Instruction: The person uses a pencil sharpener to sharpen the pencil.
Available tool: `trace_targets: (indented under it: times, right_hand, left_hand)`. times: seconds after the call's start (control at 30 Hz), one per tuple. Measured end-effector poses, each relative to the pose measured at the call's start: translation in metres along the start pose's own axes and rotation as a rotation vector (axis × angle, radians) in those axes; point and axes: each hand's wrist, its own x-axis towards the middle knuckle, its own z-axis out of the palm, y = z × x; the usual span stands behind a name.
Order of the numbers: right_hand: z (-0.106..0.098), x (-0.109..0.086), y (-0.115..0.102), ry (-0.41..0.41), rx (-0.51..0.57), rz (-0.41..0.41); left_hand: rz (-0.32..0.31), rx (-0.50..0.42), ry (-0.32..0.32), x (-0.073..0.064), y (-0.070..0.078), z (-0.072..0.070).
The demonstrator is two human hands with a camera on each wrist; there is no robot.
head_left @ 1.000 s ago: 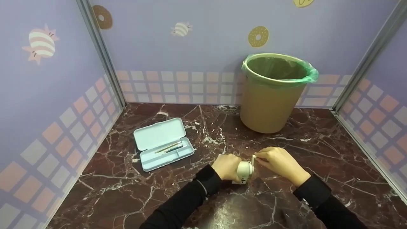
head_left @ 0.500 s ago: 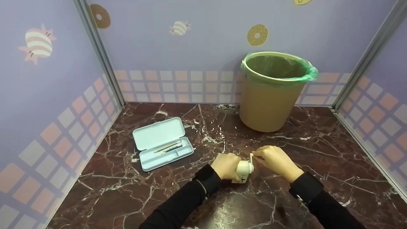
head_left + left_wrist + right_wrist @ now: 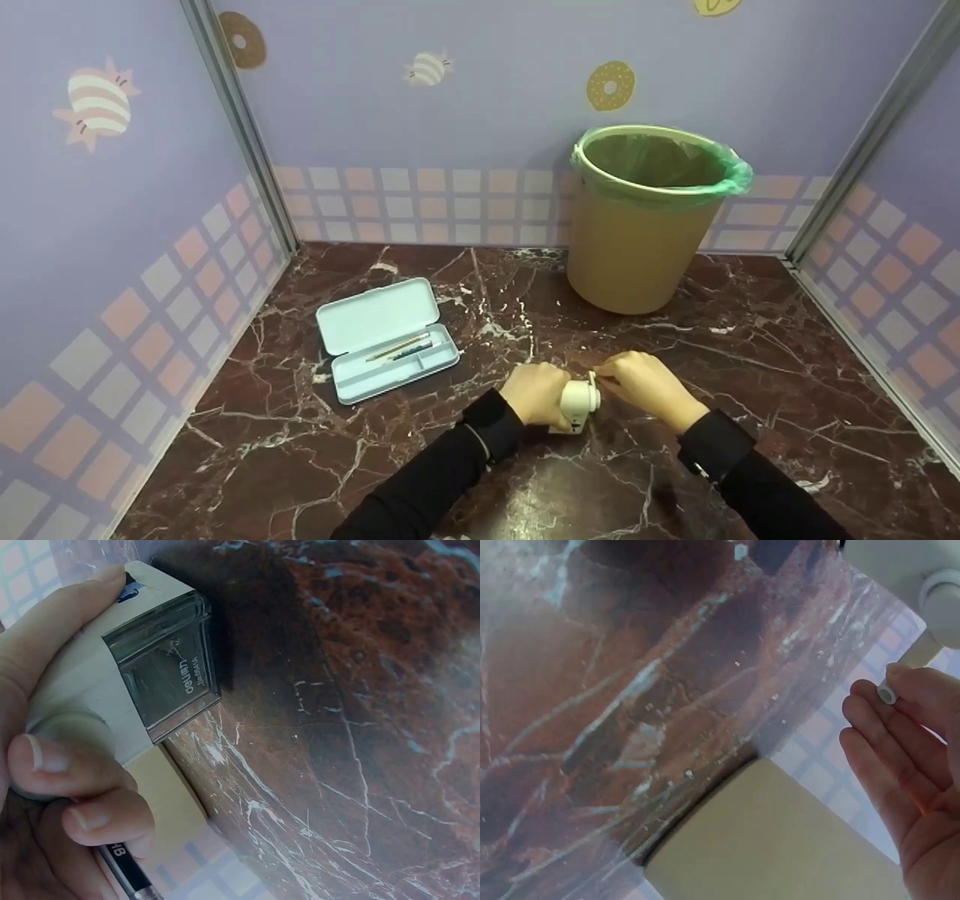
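Observation:
A white crank pencil sharpener (image 3: 576, 401) stands on the marbled table, gripped by my left hand (image 3: 535, 394). In the left wrist view its clear shavings drawer (image 3: 169, 667) faces the camera. Below the curled fingers of that hand sticks out a dark pencil (image 3: 126, 868) marked HB; its other end is hidden. My right hand (image 3: 646, 384) pinches the knob of the sharpener's crank (image 3: 592, 379) between thumb and index finger. The right wrist view shows the crank knob (image 3: 887, 694) at the fingertips, the other fingers loosely extended.
A light blue pencil case (image 3: 394, 341) lies with its lid raised at the left, several pencils (image 3: 401, 347) inside. A tan bin (image 3: 637, 247) with a green liner (image 3: 735, 176) stands at the back right. White specks (image 3: 523, 319) dot the table. Patterned walls enclose it.
My right hand has shifted slightly left and the crank has changed its angle, its knob now lower than half a second ago. My left hand and the sharpener have stayed in place.

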Motion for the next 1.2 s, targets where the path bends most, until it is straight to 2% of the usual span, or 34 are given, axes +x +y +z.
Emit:
trace_targets:
  times: [0.6,0.93,1.2]
  right_hand:
    - [0.009,-0.003,0.002,-0.101,0.053,0.0]
    - [0.013,-0.003,-0.001,-0.094,0.048,-0.048]
    - [0.013,-0.007,-0.002,-0.081,0.04,-0.045]
  left_hand:
    - [-0.007,0.023,0.019,0.0,0.001,0.001]
    - [-0.022,0.022,0.055,-0.004,0.0,0.003]
    - [-0.009,0.032,0.085,-0.002,0.001,0.004]
